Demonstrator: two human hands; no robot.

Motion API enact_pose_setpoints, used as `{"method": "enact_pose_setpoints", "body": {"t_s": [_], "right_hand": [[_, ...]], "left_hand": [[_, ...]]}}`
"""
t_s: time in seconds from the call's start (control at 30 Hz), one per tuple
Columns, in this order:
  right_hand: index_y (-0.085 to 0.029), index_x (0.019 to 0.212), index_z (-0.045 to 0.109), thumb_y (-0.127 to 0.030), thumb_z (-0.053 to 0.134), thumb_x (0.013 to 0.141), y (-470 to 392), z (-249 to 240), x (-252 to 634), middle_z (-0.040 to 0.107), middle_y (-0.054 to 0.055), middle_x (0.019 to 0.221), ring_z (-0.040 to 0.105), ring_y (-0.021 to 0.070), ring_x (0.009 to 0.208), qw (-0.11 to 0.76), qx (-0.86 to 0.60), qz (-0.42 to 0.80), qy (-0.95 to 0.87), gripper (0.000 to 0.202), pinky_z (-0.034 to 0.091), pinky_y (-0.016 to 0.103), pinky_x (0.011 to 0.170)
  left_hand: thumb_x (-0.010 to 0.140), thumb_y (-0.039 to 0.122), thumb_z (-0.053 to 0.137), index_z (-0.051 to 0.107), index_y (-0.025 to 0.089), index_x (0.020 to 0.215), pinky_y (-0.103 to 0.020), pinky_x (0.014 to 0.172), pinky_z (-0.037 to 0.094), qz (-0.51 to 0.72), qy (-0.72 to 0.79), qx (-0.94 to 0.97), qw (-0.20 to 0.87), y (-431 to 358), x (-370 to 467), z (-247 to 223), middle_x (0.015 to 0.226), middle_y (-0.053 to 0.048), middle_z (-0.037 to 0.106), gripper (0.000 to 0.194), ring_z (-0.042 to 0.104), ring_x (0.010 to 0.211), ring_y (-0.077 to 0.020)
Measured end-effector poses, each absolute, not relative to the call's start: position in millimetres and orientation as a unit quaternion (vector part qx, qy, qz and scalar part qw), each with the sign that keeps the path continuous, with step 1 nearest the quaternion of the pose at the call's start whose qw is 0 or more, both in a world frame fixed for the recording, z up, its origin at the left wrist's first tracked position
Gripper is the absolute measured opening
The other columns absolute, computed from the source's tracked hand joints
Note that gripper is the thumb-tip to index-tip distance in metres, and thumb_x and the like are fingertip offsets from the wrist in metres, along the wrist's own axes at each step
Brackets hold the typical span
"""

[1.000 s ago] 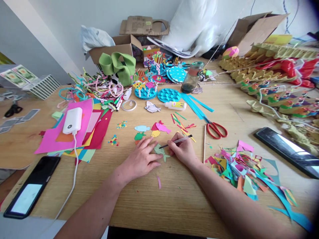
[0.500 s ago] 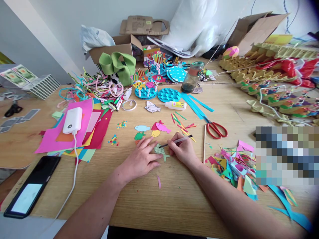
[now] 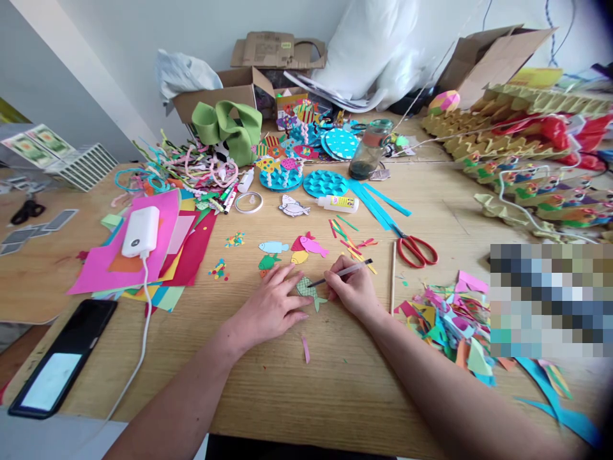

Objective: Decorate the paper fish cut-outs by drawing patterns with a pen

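Observation:
A light green paper fish [image 3: 307, 289] with a dark criss-cross scale pattern lies flat on the table. My right hand [image 3: 351, 287] is closed around a dark-capped pen [image 3: 352, 269], its tip touching the fish's body. Flat beside the fish rests my left hand [image 3: 272, 300], fingers spread, with fingertips at the fish's left edge. Just beyond it are more paper cut-outs: a light blue fish [image 3: 273, 246], a green fish [image 3: 269, 262], a yellow fish [image 3: 299, 257] and a pink fish [image 3: 314, 246]. An orange one is partly hidden by my left fingers.
Red-handled scissors [image 3: 416, 250] and a thin wooden stick [image 3: 393, 278] lie right of my hand, near a heap of paper scraps [image 3: 450, 319]. A glue bottle [image 3: 338, 203] is farther back. To the left are coloured sheets [image 3: 191, 255], a power bank [image 3: 140, 231] and a phone [image 3: 62, 358].
The pen and my right hand have shifted slightly to the right across the green fish. My left hand stays in place.

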State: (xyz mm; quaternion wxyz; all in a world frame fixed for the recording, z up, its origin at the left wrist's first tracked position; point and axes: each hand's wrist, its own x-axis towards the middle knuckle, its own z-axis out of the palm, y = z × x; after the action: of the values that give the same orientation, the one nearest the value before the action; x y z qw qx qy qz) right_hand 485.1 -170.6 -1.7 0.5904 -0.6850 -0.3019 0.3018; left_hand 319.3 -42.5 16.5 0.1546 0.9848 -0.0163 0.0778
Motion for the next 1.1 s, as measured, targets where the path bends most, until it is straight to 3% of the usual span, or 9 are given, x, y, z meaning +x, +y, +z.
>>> {"method": "enact_pose_setpoints", "body": {"t_s": [0.37,0.47,0.57,0.77,0.97,1.1], "right_hand": [[-0.023,0.067,0.045,-0.040,0.064,0.078,-171,-2,483,0.053,-0.004,0.049,0.050,0.0120,0.037,0.612,-0.685,0.259,-0.297,0.028,0.038,0.024,0.038],[-0.023,0.080,0.048,-0.049,0.057,0.086,-172,-1,480,0.058,-0.002,0.061,0.054,0.0123,0.045,0.668,-0.664,0.196,-0.273,0.029,0.046,0.025,0.046],[-0.023,0.096,0.051,-0.054,0.044,0.094,-174,2,478,0.064,0.001,0.073,0.059,0.0133,0.056,0.661,-0.668,0.173,-0.293,0.032,0.051,0.027,0.057],[-0.021,0.089,0.055,-0.047,0.047,0.093,-174,15,485,0.065,0.003,0.074,0.062,0.0148,0.061,0.548,-0.724,0.183,-0.377,0.027,0.049,0.027,0.059],[-0.022,0.080,0.053,-0.032,0.065,0.083,-173,35,485,0.063,0.001,0.068,0.059,0.0180,0.064,0.267,-0.837,0.163,-0.450,0.015,0.034,0.026,0.057],[-0.021,0.090,0.054,-0.032,0.070,0.080,-175,39,475,0.067,0.005,0.077,0.063,0.0223,0.073,0.168,-0.846,0.182,-0.473,0.022,0.031,0.027,0.059]], "left_hand": [[0.087,0.031,0.066,0.072,0.027,0.111,-0.058,0.110,0.034,0.092,-0.018,0.980,0.173,-43,320,16,0.136,-0.011,0.055,0.025,0.036,0.137,-0.0331],[0.088,0.029,0.065,0.070,0.025,0.114,-0.055,0.107,0.041,0.128,-0.011,0.971,0.202,-41,321,14,0.131,-0.012,0.059,0.026,0.041,0.134,-0.0315],[0.090,0.023,0.061,0.069,0.022,0.114,-0.051,0.102,0.047,0.197,0.014,0.952,0.234,-37,324,12,0.124,-0.011,0.064,0.025,0.049,0.126,-0.0275],[0.089,0.012,0.058,0.071,0.020,0.105,-0.045,0.097,0.051,0.284,0.060,0.928,0.234,-28,328,7,0.106,-0.007,0.070,0.022,0.059,0.108,-0.0231],[0.085,0.008,0.056,0.072,0.019,0.101,-0.042,0.087,0.054,0.297,0.102,0.925,0.215,-20,329,-1,0.095,-0.007,0.071,0.025,0.059,0.096,-0.0222],[0.085,0.009,0.054,0.072,0.018,0.102,-0.042,0.085,0.054,0.317,0.122,0.917,0.208,-16,329,-3,0.092,-0.007,0.070,0.027,0.060,0.093,-0.0223]]}}
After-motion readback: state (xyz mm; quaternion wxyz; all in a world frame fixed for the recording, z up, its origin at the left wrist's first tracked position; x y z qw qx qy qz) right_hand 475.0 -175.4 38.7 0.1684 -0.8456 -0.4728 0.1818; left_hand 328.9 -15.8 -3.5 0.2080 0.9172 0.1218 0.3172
